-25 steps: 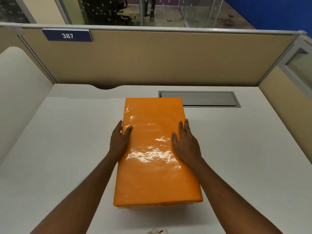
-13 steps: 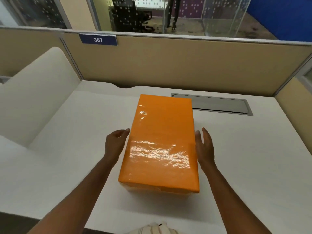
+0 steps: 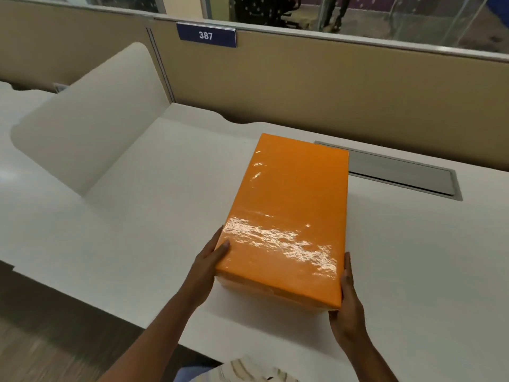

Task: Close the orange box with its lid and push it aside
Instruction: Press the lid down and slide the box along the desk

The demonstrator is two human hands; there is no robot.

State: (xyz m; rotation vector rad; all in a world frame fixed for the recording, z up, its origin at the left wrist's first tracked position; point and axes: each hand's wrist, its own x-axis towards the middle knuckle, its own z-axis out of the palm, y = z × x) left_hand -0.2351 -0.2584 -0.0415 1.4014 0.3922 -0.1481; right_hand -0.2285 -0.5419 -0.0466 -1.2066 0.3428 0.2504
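Observation:
The orange box (image 3: pixel 289 216) stands on the white desk (image 3: pixel 137 216) with its glossy lid fully down over it. My left hand (image 3: pixel 208 264) presses against the box's near left side, thumb on the lid's edge. Against the near right corner lies my right hand (image 3: pixel 347 301), fingers flat along the side. Both hands clasp the box between them. The fingers on the far sides are hidden by the box.
A grey cable hatch (image 3: pixel 399 172) is set into the desk just right of the box's far end. A beige partition (image 3: pixel 303 86) with a 387 label (image 3: pixel 206 35) closes the back. A white divider panel (image 3: pixel 88 125) rises at the left. The desk's front edge runs near my left forearm.
My hands slid from the lid's top to the sides, then back to the box's near corners. The view has swung left, so the box now appears right of centre.

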